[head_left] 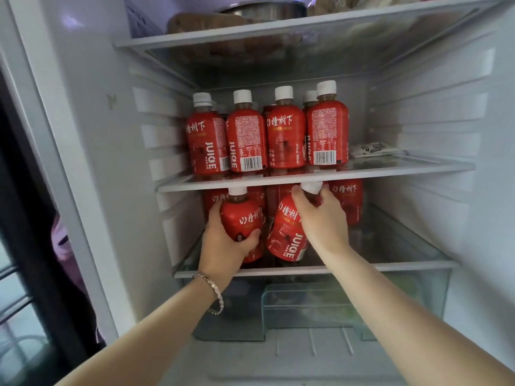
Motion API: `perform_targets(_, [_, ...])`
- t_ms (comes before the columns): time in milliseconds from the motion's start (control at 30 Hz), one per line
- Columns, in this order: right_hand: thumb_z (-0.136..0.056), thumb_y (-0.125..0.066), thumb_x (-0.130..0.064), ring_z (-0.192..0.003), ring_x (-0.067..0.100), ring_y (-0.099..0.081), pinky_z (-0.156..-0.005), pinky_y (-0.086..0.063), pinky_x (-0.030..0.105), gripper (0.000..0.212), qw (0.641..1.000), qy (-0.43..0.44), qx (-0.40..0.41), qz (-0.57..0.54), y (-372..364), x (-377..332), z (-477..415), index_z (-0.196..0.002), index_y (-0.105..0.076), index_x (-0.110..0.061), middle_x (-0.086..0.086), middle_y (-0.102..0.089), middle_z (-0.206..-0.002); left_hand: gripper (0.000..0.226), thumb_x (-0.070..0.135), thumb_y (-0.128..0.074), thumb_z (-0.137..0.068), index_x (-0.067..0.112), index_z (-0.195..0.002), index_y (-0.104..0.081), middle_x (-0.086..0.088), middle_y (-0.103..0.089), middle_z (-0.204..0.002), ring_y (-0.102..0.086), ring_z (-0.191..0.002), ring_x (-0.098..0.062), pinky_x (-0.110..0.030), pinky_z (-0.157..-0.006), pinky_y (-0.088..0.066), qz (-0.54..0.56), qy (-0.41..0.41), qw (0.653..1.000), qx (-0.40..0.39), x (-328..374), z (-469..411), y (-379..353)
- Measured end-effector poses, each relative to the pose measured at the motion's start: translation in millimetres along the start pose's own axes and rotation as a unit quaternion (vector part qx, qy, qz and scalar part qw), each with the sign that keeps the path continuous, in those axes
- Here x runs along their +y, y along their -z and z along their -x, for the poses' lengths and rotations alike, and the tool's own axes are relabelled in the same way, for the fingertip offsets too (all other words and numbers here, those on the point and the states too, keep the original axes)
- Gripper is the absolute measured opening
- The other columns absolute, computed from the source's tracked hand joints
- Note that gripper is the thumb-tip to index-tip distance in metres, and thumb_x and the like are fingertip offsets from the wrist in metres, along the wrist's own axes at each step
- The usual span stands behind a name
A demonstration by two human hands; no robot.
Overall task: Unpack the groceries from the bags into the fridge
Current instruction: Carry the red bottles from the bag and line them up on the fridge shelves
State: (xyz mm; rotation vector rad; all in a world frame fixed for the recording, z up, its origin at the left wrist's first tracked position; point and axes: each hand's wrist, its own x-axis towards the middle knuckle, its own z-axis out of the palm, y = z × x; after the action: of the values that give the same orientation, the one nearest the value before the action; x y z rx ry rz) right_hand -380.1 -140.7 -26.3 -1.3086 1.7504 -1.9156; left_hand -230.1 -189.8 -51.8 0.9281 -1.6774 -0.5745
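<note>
Inside the open fridge, several red juice bottles (284, 135) with white caps stand in a row on the middle glass shelf (404, 169). On the lower glass shelf (390, 266), my left hand (225, 240) grips a red juice bottle (246, 215) round its body. My right hand (320, 215) holds the neck of a second red bottle (287, 238), which leans left. More red bottles (348, 201) stand behind them, partly hidden by the shelf edge and my hands.
The top shelf (195, 39) carries a metal pot (264, 9) and wrapped brown food. A small white packet (373, 149) lies on the right of the middle shelf. Clear crisper drawers (306, 305) sit below. The fridge's left wall (92, 135) stands close by.
</note>
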Motion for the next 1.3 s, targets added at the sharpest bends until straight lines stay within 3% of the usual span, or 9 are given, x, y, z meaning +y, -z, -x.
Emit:
perform_targets(367, [-0.091, -0.047, -0.053, -0.085, 0.015, -0.058, -0.076, -0.051, 0.034, 0.033, 0.981, 0.050, -0.039, 0.184, -2, -19, -2, -0.104, -0.055, -0.023, -0.012, -0.053, -0.083, 0.080, 0.011, -0.076, -0.074, 0.017, -0.139, -0.031, -0.003, -0.053, -0.126, -0.053, -0.106, -0.010, -0.019, -0.085, -0.041, 0.008, -0.007, 1.000, 0.018, -16, -19, -3])
perform_targets(533, [-0.091, -0.046, -0.053, -0.106, 0.022, -0.060, -0.077, -0.047, 0.031, 0.044, 0.972, 0.065, -0.065, 0.217, -34, -23, -1, -0.121, -0.054, -0.022, -0.001, -0.062, -0.117, 0.080, 0.012, -0.076, -0.073, 0.015, -0.140, -0.031, -0.005, -0.049, -0.131, -0.053, -0.108, -0.011, -0.006, -0.078, -0.040, -0.008, -0.006, 1.000, 0.029, -22, -20, -1])
perform_targets(633, [-0.089, -0.047, -0.057, -0.123, 0.032, -0.048, -0.093, -0.045, 0.039, 0.065, 0.978, 0.035, -0.107, 0.173, -42, -15, 1, -0.141, -0.029, -0.023, 0.012, -0.040, -0.141, 0.087, 0.021, -0.073, -0.079, 0.015, -0.146, -0.019, -0.011, -0.026, -0.143, -0.042, -0.125, -0.023, -0.027, -0.101, -0.041, -0.108, 0.010, 0.993, 0.040, -23, -21, 4])
perform_targets(700, [-0.081, -0.057, -0.061, -0.127, 0.037, -0.041, -0.099, -0.043, 0.045, 0.088, 0.962, 0.024, -0.152, 0.226, -40, -13, 2, -0.146, -0.008, -0.027, 0.016, -0.024, -0.146, 0.089, 0.035, -0.066, -0.083, 0.014, -0.149, -0.009, -0.015, -0.019, -0.143, -0.033, -0.129, -0.029, -0.038, -0.107, -0.036, -0.243, -0.003, 0.969, 0.047, -23, -21, 7])
perform_targets(800, [-0.074, -0.066, -0.058, -0.120, 0.032, -0.050, -0.095, -0.048, 0.045, 0.098, 0.932, 0.041, -0.185, 0.308, -36, -10, -1, -0.143, -0.001, -0.032, 0.012, -0.036, -0.141, 0.085, 0.044, -0.052, -0.090, 0.009, -0.149, -0.001, -0.015, -0.024, -0.137, -0.038, -0.121, -0.028, -0.034, -0.098, -0.041, -0.386, -0.033, 0.921, 0.044, -24, -23, 11])
perform_targets(900, [-0.074, -0.069, -0.056, -0.119, 0.027, -0.052, -0.096, -0.047, 0.042, 0.097, 0.939, 0.066, -0.195, 0.276, -41, -3, -5, -0.145, -0.008, -0.030, 0.006, -0.047, -0.136, 0.074, 0.033, -0.045, -0.096, 0.016, -0.150, 0.002, -0.014, -0.024, -0.135, -0.056, -0.098, -0.025, -0.031, -0.080, -0.051, -0.370, -0.007, 0.928, 0.031, -23, -24, 12])
perform_targets(1100, [-0.080, -0.069, -0.041, -0.127, 0.020, -0.046, -0.107, -0.038, 0.036, 0.091, 0.954, 0.075, -0.251, 0.144, -64, 7, -15, -0.148, -0.010, -0.029, 0.004, -0.046, -0.140, 0.068, 0.025, -0.052, -0.092, 0.024, -0.148, -0.013, -0.008, -0.026, -0.130, -0.054, -0.102, -0.022, -0.031, -0.081, -0.053, -0.337, -0.029, 0.940, 0.043, -25, -18, 14])
perform_targets(1200, [-0.081, -0.068, -0.041, -0.133, 0.022, -0.039, -0.110, -0.033, 0.038, 0.092, 0.951, 0.064, -0.267, 0.145, -68, 7, -24, -0.148, -0.006, -0.029, 0.007, -0.031, -0.148, 0.068, 0.014, -0.063, -0.083, 0.019, -0.143, -0.032, -0.012, -0.034, -0.129, -0.048, -0.111, -0.026, -0.036, -0.087, -0.053, -0.331, -0.074, 0.939, 0.052, -29, -19, 13])
perform_targets(1300, [-0.082, -0.062, -0.052, -0.132, 0.028, -0.037, -0.107, -0.035, 0.040, 0.093, 0.947, 0.054, -0.211, 0.234, -74, 7, -22, -0.149, -0.002, -0.027, 0.010, -0.018, -0.150, 0.069, 0.004, -0.077, -0.064, 0.011, -0.128, -0.053, -0.019, -0.049, -0.121, -0.047, -0.108, -0.033, -0.041, -0.078, -0.056, -0.360, -0.143, 0.917, 0.097, -36, -21, 9])
